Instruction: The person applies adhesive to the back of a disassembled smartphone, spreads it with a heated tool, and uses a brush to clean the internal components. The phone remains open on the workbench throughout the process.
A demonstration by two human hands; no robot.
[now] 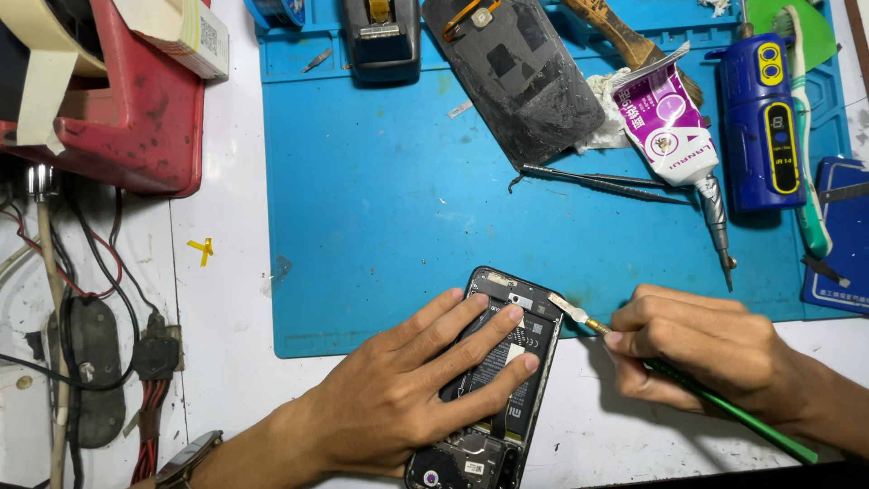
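Observation:
An opened black phone (534,319) with its back removed lies on the near edge of the blue work mat (380,199). My left hand (407,389) lies flat on the phone's insides, fingers spread over the battery. My right hand (706,349) grips a thin green-handled brush (724,407); its pale tip touches the phone's upper right edge. The phone's removed back cover (520,77) lies face down at the far side of the mat.
A purple and white glue tube (674,127), tweezers (602,181), a blue electric tool (765,127) and a toothbrush (806,136) lie at the right. A tape dispenser (380,36) sits at the back. A red holder (136,118) and cables (81,344) fill the left.

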